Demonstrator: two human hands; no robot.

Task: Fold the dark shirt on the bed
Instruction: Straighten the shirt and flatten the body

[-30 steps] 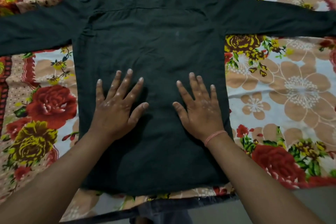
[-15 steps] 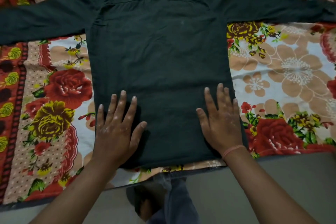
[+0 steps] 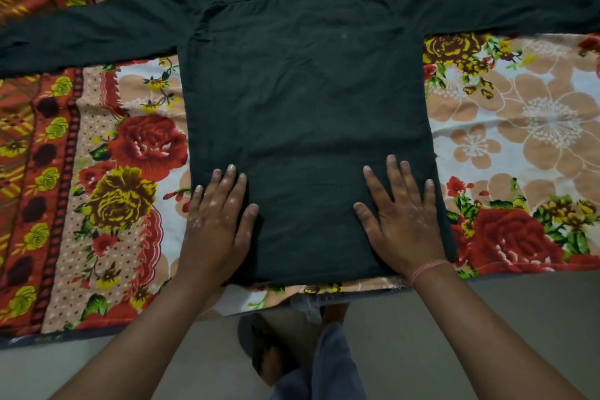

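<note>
The dark long-sleeved shirt (image 3: 305,101) lies flat on the bed, back side up, collar at the far end and both sleeves stretched out to the left and right. My left hand (image 3: 216,226) rests palm down on the shirt's lower left corner, fingers spread, its outer fingers over the side edge. On the lower right part of the shirt, just inside the side edge, my right hand (image 3: 402,221) presses flat, a pink band at its wrist. Neither hand grips the cloth.
A floral bedsheet (image 3: 97,172) in red, yellow and peach covers the bed. Its near edge (image 3: 97,333) runs just below the shirt's hem. Beyond that edge are grey floor (image 3: 519,318) and my legs and feet (image 3: 292,351).
Both hands have slid down the shirt toward the hem and apart toward its side edges. The view has pulled back, showing more of the bed edge and floor.
</note>
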